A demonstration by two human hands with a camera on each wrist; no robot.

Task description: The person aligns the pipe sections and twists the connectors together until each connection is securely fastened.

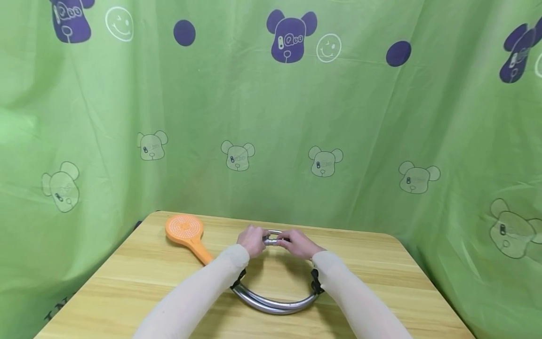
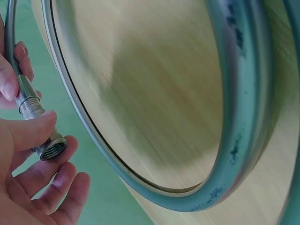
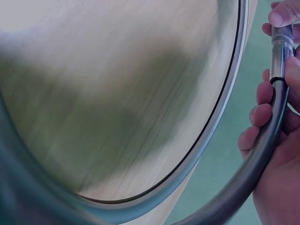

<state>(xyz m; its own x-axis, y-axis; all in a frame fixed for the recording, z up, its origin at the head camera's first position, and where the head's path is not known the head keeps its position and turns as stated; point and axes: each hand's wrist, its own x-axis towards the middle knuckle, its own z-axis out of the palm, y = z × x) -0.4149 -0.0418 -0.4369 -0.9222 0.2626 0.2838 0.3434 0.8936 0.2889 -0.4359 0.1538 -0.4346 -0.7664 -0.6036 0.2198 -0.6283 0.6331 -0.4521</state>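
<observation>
A coiled grey shower hose (image 1: 277, 306) hangs in a loop below both hands, bound by black ties (image 1: 316, 282) at its sides. My left hand (image 1: 252, 241) pinches the metal connector (image 2: 33, 108) at the hose's end between thumb and fingers. In the left wrist view its open threaded mouth (image 2: 53, 149) faces out past those fingers. My right hand (image 1: 298, 244) grips the hose just behind this connector, fingers curled round the metal sleeve (image 3: 278, 63) and the hose. The two hands are close together over the table's far part.
An orange shower head (image 1: 184, 228) lies face up at the table's back left, its handle running behind the left sleeve (image 1: 203, 296). The wooden table (image 1: 389, 268) has its far edge against a green printed curtain (image 1: 271, 108), which also hangs along both sides.
</observation>
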